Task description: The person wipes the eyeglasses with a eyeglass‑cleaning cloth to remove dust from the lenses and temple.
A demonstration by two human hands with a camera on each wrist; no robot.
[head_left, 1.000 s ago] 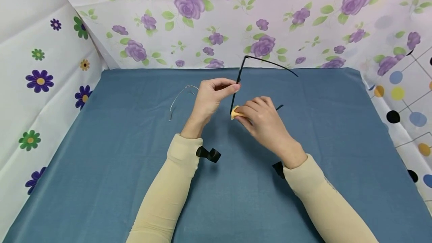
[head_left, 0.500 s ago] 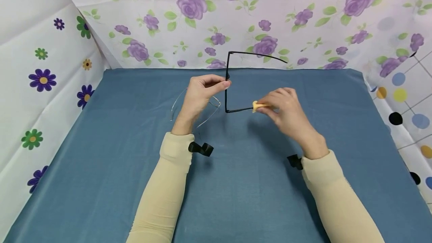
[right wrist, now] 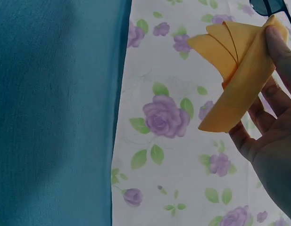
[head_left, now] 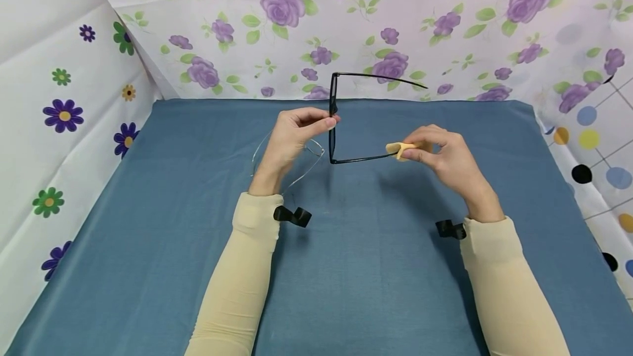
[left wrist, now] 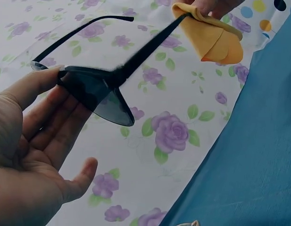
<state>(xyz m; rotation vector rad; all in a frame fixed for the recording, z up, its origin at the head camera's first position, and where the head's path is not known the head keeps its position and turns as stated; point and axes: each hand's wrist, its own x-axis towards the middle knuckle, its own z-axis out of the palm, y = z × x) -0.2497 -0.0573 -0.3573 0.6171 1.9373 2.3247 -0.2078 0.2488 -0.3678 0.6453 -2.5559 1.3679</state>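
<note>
My left hand (head_left: 296, 139) pinches black sunglasses (head_left: 333, 144) by the front, between thumb and fingers, and holds them up over the table. Both arms of the sunglasses are unfolded and point right. In the left wrist view a dark tinted lens (left wrist: 88, 87) shows beside the fingers. A folded yellow cloth (right wrist: 244, 80) wraps the tip of the nearer arm, pinched there by my right hand (head_left: 442, 150). The cloth's loose folds fan out in the right wrist view. Behind my left wrist, thin wire-framed glasses (head_left: 322, 153) lie on the table, partly hidden.
A blue cloth (head_left: 356, 279) covers the table. White flowered sheeting (head_left: 237, 43) hangs behind it, with more patterned sheeting along the left and right sides. Black straps (head_left: 293, 216) sit at both wrists.
The right hand has slid the yellow cloth rightward along the sunglasses' arm, from near the hinge to the tip. The left hand has moved slightly left and turned the sunglasses more upright.
</note>
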